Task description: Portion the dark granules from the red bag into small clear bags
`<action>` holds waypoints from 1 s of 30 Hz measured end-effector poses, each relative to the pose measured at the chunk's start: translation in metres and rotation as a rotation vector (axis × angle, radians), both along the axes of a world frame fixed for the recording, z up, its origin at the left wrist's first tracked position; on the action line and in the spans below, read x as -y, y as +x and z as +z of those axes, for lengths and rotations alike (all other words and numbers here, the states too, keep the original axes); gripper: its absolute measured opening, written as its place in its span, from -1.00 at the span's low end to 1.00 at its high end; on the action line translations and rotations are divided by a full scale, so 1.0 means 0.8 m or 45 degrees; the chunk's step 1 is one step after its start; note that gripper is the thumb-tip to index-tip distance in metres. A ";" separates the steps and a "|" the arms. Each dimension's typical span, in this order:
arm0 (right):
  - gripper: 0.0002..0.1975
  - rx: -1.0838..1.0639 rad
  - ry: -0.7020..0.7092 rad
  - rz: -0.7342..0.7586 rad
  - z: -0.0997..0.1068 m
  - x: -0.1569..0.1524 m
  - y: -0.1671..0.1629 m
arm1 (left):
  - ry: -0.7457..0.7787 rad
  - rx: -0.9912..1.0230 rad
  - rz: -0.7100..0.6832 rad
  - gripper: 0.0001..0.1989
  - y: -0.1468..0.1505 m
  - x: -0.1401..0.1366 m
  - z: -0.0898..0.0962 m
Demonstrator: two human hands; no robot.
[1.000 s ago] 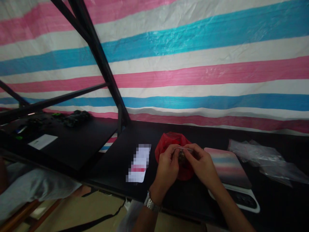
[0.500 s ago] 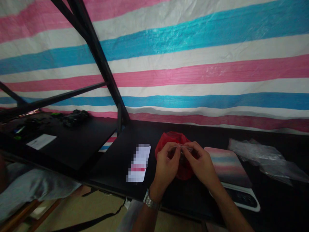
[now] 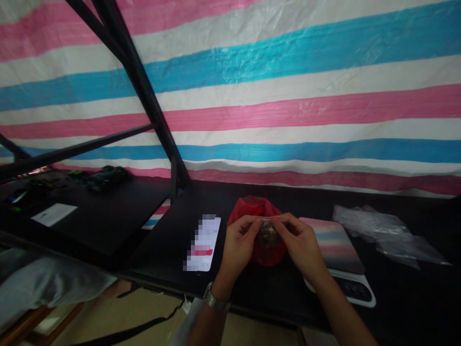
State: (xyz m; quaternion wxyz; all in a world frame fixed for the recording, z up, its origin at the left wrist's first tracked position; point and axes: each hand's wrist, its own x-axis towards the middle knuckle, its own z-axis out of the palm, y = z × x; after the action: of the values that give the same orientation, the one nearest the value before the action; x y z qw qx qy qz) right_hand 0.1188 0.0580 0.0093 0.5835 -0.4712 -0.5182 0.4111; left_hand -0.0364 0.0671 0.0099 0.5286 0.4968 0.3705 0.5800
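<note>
My left hand (image 3: 242,239) and my right hand (image 3: 298,240) are closed, thumbs and fingers pinching the two ends of the top edge of a small clear plastic bag (image 3: 268,235). Something brownish and grainy shows inside; I cannot make out what. Right behind and below stands a red plastic bag (image 3: 257,207), its opening gathered loosely, partly hidden by my hands. A metal-band watch (image 3: 216,299) sits on my left wrist. To the left lies a phone (image 3: 205,245) with a lit, partly blurred screen.
Flat clear plastic bags (image 3: 378,226) lie at the right. Beside my right forearm are a glossy, striped-looking panel (image 3: 333,245) and a white-edged device (image 3: 367,299). A black table (image 3: 158,259) runs leftward past a slanted black frame (image 3: 144,91). White paper (image 3: 54,215) and a person's clothed leg (image 3: 50,283) are farther left.
My fingertips have moved apart along the small bag's top edge, and its brownish contents now show more clearly between them. The view has shifted slightly.
</note>
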 end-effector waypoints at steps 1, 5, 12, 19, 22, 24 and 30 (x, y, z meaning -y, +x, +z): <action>-0.56 0.004 0.004 -0.010 0.001 0.001 0.000 | -0.008 0.015 0.013 -0.66 0.001 0.001 0.000; -0.55 -0.001 0.026 -0.023 0.005 0.005 -0.005 | -0.030 0.062 0.096 -0.64 0.010 0.006 0.001; -0.44 -0.072 -0.076 0.114 0.006 0.008 -0.016 | -0.155 0.096 0.268 -0.64 0.014 0.006 0.003; -0.42 0.052 -0.051 -0.164 -0.005 0.001 -0.008 | -0.218 0.033 0.297 -0.63 0.035 0.024 -0.016; -0.44 0.187 -0.022 -0.192 -0.004 0.001 0.000 | -0.209 0.076 0.266 -0.63 0.043 0.030 -0.019; -0.45 0.219 -0.024 -0.141 -0.003 0.001 0.004 | -0.193 0.113 0.231 -0.63 0.042 0.031 -0.017; -0.69 0.401 0.263 -0.282 0.002 0.003 0.001 | -0.176 0.058 0.199 -0.64 0.028 0.033 -0.012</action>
State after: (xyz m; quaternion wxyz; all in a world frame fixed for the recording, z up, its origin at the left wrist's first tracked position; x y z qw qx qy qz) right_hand 0.1194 0.0559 0.0112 0.5821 -0.5214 -0.5873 0.2105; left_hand -0.0140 0.0404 0.0004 0.5232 0.4154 0.4351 0.6037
